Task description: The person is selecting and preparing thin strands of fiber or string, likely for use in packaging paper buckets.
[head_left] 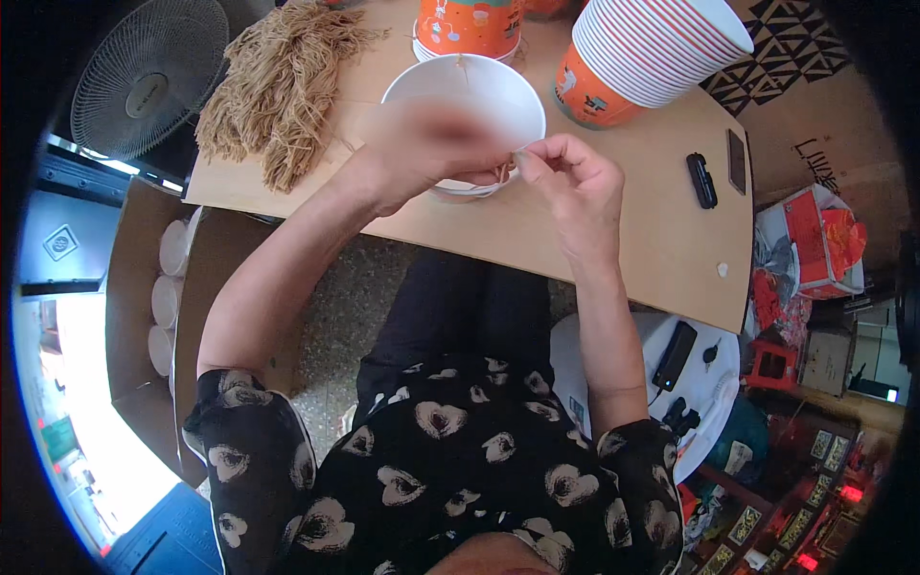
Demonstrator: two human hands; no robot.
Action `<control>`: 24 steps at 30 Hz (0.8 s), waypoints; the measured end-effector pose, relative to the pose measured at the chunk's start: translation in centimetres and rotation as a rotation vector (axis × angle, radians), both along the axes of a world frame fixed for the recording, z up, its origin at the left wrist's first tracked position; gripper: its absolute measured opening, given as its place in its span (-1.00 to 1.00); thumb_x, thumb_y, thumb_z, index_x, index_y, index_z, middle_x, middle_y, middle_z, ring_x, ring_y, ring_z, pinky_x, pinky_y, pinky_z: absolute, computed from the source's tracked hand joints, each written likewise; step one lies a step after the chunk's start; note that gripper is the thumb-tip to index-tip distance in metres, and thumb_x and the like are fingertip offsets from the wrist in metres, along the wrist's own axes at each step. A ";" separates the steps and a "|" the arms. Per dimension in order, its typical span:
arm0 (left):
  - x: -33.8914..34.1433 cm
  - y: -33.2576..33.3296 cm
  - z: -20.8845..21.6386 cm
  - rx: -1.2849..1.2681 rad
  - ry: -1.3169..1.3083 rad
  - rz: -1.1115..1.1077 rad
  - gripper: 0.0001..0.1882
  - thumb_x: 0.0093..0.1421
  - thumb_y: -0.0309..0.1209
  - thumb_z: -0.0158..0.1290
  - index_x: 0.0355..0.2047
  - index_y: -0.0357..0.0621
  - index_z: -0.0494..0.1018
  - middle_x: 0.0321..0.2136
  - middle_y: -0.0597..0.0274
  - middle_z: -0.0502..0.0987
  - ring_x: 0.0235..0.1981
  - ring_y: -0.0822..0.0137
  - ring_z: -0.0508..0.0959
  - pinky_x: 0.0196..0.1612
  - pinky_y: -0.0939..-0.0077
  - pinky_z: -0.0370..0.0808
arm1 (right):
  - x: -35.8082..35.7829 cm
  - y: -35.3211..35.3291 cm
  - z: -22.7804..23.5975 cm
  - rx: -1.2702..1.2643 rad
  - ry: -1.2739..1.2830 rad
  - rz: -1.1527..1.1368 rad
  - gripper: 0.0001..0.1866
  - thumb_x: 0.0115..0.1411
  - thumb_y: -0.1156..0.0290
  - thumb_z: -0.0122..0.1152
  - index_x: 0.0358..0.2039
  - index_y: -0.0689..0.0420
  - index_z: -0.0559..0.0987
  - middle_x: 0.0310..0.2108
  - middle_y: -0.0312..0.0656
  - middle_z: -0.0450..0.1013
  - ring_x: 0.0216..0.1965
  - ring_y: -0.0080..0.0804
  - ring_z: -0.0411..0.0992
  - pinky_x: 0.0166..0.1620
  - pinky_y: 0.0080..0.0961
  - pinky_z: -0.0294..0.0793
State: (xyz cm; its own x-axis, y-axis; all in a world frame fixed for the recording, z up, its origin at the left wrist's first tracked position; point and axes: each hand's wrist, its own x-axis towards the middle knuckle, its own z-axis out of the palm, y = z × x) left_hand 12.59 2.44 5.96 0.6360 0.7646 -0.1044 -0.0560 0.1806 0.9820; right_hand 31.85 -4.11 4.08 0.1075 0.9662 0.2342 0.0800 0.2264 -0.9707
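Observation:
A white-lined paper bucket (513, 96) stands at the table's near edge, with a bit of tan string at its far rim. Over its near side is my left hand (422, 168), partly blurred; its visible fingertips are curled in. My right hand (580, 182) is closed in a pinch at the bucket's right side, close to the left fingertips. Whatever either hand grips is too small or hidden to make out. To the left lies a heap of tan strings (287, 86).
Stacked orange-and-white paper buckets (661, 48) lean at the back right, beside another orange bucket (470, 29). A black object (701, 180) lies on the table (661, 249). Left are a fan (144, 91) and an open carton (144, 230); a white stool (709, 383) is at lower right.

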 end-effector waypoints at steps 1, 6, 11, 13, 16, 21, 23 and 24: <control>0.0 0.0 0.0 -0.009 -0.008 0.006 -0.83 0.20 -0.50 0.21 -0.25 -0.37 0.58 -0.36 0.13 0.65 -0.34 0.45 0.64 -0.17 0.61 0.62 | 0.0 0.0 0.0 -0.004 -0.009 0.001 -0.88 0.16 0.50 0.32 -0.35 0.30 0.63 -0.45 -0.32 0.55 -0.41 -0.69 0.43 -0.29 -0.68 0.45; 0.0 0.1 0.0 -0.033 -0.005 0.022 -0.81 0.22 -0.46 0.20 -0.25 -0.38 0.58 -0.36 0.12 0.65 -0.34 0.44 0.65 -0.16 0.60 0.62 | -0.3 -0.1 0.3 0.051 -0.108 -0.022 -0.91 0.12 0.53 0.32 -0.39 0.30 0.63 -0.46 -0.33 0.55 -0.40 -0.66 0.42 -0.25 -0.63 0.45; -0.1 0.2 0.0 -0.031 -0.002 0.025 -0.80 0.23 -0.45 0.19 -0.23 -0.38 0.59 -0.35 0.11 0.65 -0.33 0.43 0.65 -0.15 0.60 0.62 | -0.5 -0.1 0.6 0.079 -0.184 -0.055 -0.91 0.12 0.53 0.31 -0.40 0.30 0.63 -0.48 -0.33 0.54 -0.40 -0.65 0.42 -0.24 -0.62 0.45; -0.1 0.2 0.0 -0.044 0.003 0.010 -0.79 0.22 -0.44 0.20 -0.22 -0.38 0.59 -0.34 0.10 0.65 -0.33 0.43 0.65 -0.16 0.59 0.62 | -0.4 0.0 0.5 0.066 -0.179 -0.058 -0.91 0.12 0.52 0.30 -0.40 0.30 0.63 -0.48 -0.32 0.55 -0.40 -0.65 0.42 -0.24 -0.62 0.45; -0.2 0.2 0.1 -0.007 0.020 -0.016 -0.79 0.21 -0.44 0.21 -0.23 -0.38 0.59 -0.33 0.10 0.65 -0.32 0.42 0.66 -0.15 0.58 0.63 | -0.4 0.0 0.3 0.046 -0.130 -0.037 -0.91 0.13 0.52 0.30 -0.40 0.30 0.63 -0.46 -0.31 0.55 -0.40 -0.65 0.43 -0.24 -0.62 0.46; -0.4 0.6 0.3 -0.105 -0.006 -0.010 -0.77 0.19 -0.45 0.22 -0.23 -0.40 0.57 -0.32 0.06 0.65 -0.30 0.38 0.67 -0.12 0.58 0.64 | -0.1 0.1 -0.3 0.129 -0.114 -0.014 -0.91 0.15 0.52 0.29 -0.37 0.28 0.62 -0.43 -0.29 0.56 -0.39 -0.62 0.44 -0.23 -0.60 0.46; -0.4 0.7 0.3 -0.136 -0.012 -0.005 -0.77 0.19 -0.45 0.22 -0.23 -0.41 0.56 -0.32 0.05 0.65 -0.29 0.37 0.67 -0.11 0.58 0.64 | -0.2 0.1 -0.6 0.169 -0.112 -0.018 -0.92 0.15 0.53 0.30 -0.36 0.27 0.62 -0.40 -0.26 0.57 -0.38 -0.58 0.45 -0.24 -0.59 0.47; -0.4 0.7 0.3 -0.162 -0.017 -0.010 -0.77 0.19 -0.46 0.22 -0.22 -0.41 0.56 -0.31 0.04 0.64 -0.28 0.36 0.67 -0.10 0.58 0.64 | -0.3 0.2 -0.9 0.311 -0.212 -0.076 -0.92 0.10 0.54 0.34 -0.37 0.23 0.63 -0.37 -0.26 0.56 -0.35 -0.52 0.46 -0.22 -0.56 0.45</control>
